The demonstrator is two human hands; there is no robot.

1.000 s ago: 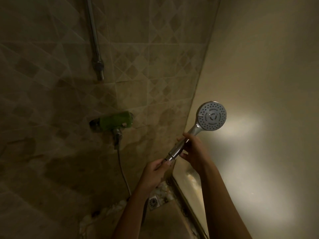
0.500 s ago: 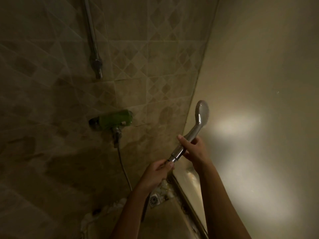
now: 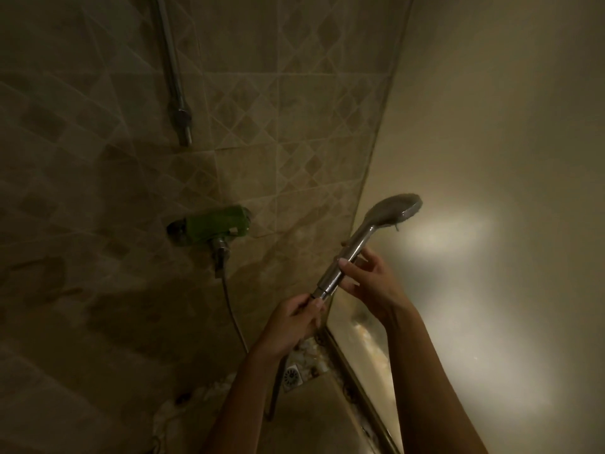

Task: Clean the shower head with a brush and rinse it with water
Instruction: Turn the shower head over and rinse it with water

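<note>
the shower head [image 3: 391,209] has turned from nozzle face to back toward the camera, the right hand [image 3: 366,283] loosely pinching its handle, the left hand [image 3: 294,317] closed on the hose joint, likely unscrewing it before brushing

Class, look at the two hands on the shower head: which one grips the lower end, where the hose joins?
The left hand. It pinches the hose joint; the right hand holds the shower head higher up its handle.

Dim shower stall. Right hand [image 3: 370,283] grips shower head [image 3: 366,237] by its handle, face turned away. Left hand [image 3: 291,322] pinches the hose [image 3: 234,317] fitting below. Green faucet [image 3: 212,224] on tiled wall [image 3: 294,126].
</note>
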